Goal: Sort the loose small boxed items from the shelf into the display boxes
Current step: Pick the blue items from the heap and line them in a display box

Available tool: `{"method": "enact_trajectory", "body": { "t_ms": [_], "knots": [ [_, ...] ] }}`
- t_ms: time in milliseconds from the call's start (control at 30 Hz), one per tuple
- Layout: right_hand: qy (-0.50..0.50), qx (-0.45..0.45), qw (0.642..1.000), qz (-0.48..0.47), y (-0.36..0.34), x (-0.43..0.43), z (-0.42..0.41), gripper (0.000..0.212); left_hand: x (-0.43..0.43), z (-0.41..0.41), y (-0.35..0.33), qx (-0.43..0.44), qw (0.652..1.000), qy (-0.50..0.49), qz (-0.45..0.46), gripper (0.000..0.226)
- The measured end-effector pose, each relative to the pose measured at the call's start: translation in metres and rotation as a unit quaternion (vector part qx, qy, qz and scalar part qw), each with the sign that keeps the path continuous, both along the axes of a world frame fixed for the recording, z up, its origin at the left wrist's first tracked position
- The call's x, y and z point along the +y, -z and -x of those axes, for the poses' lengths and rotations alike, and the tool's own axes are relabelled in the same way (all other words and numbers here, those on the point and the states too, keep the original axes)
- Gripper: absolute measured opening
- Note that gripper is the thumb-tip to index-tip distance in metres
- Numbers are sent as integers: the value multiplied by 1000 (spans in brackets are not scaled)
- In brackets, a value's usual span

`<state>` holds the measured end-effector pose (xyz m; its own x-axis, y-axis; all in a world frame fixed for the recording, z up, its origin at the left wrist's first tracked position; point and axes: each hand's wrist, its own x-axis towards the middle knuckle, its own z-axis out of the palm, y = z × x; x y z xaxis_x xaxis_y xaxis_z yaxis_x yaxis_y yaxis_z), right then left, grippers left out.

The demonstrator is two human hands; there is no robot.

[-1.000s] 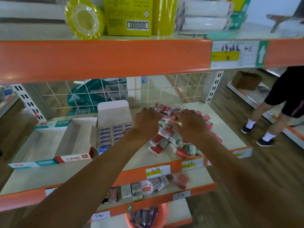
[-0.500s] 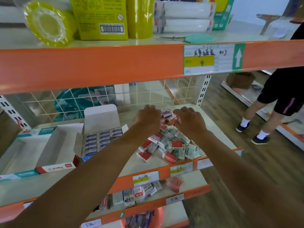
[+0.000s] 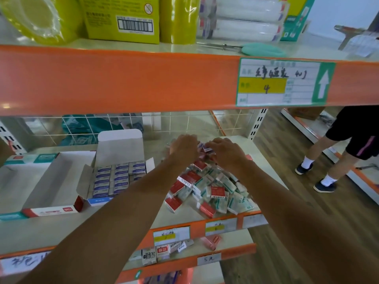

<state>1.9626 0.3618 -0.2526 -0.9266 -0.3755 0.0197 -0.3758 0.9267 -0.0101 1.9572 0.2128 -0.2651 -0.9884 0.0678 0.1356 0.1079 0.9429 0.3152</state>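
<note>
A heap of loose small boxes, red-and-white and green-and-white, lies on the middle shelf. My left hand and my right hand reach over the back of the heap, fingers curled down among the far boxes, with a blue-labelled small box between them. What each hand grips is hidden by the fingers. To the left stands an open blue display box partly filled with rows of blue-labelled boxes. Further left sits an empty red-and-white display box.
The orange upper shelf beam hangs just above my hands, carrying yellow packs. A lower shelf holds a few more small boxes. A person's legs stand in the aisle at right. A wire grid backs the shelf.
Both hands have moved further back over the heap toward the rear of the shelf. The camera has come closer and tilted up.
</note>
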Motion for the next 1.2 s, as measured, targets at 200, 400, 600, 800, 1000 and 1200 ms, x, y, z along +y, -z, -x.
{"method": "enact_trajectory", "body": {
  "t_ms": [200,400,600,800,1000,1200],
  "knots": [
    [-4,-1,1000,24,-1,1,5,35,7,5,4,-9,1000,-12,0,24],
    [-19,20,999,15,-2,0,4,33,9,3,4,7,997,-48,-61,16],
    [-26,64,991,117,-6,0,-5,15,-5,-8,-12,-51,971,-46,-229,11],
    [-49,43,959,275,-10,-28,-19,29,-38,-31,-26,-62,946,-67,-310,25],
    [9,9,931,364,-17,-57,-25,10,-74,-58,-39,-81,923,-83,-367,25],
    [0,-51,916,399,-24,-91,-41,15,-109,-82,-42,-104,902,-71,-413,33]
  ]
}}
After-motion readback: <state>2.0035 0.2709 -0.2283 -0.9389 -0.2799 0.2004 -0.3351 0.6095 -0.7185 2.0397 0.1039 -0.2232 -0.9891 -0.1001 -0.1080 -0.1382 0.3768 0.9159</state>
